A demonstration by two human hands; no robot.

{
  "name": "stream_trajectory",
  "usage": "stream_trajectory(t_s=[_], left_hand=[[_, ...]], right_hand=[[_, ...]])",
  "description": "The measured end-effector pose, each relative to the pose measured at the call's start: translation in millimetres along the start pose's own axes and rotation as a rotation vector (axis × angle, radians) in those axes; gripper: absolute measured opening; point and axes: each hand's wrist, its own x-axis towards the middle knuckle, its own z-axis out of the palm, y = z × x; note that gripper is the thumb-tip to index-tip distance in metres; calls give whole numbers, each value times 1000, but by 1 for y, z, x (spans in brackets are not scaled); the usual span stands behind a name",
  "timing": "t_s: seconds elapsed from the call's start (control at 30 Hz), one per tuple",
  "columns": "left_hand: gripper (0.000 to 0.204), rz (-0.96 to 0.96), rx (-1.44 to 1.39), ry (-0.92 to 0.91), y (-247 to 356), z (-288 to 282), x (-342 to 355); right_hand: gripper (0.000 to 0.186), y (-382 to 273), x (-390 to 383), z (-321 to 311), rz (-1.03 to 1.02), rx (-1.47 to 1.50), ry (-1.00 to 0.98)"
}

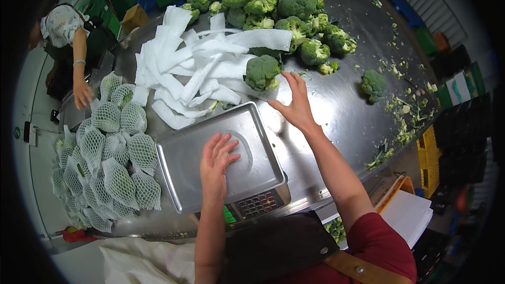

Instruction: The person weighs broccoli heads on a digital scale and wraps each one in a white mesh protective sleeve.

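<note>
My right hand (297,102) reaches forward, thumb and fingers apart, beside a green broccoli head (261,72). Its fingertips are close to the pale stem; whether they touch it I cannot tell. The broccoli sits at the edge of a pile of white foam net sleeves (184,68). Over the metal tray (189,147) of a weighing scale, my left hand (214,159) hangs with loosely spread fingers, holding nothing. Below the tray the scale's keypad (258,203) and green display show in part.
Many bare broccoli heads (294,2) are heaped at the back. Netted broccoli (118,179) are stacked at the left, where a co-worker's hand (82,93) reaches in. One broccoli (373,85) and scattered trimmings (402,121) lie on the right of the metal table (336,137).
</note>
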Motion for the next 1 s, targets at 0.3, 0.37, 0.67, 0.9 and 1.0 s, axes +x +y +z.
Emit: stream_trajectory(t_s=[0.3, 0.37, 0.67, 0.9, 1.0], left_hand=[[47, -27, 12, 87, 1, -16, -5], [45, -34, 7, 113, 1, -15, 0], [50, -54, 43, 66, 4, -20, 6], [99, 240, -14, 110, 29, 28, 18], [96, 133, 28, 144, 30, -10, 10]], right_hand=[[99, 34, 72, 75, 138, 120, -4], [86, 49, 81, 80, 166, 238, 96], [60, 86, 42, 40, 582, 1067, 125], [64, -70, -6, -30, 97, 978, -719], [47, -45, 16, -14, -30, 717, -416]])
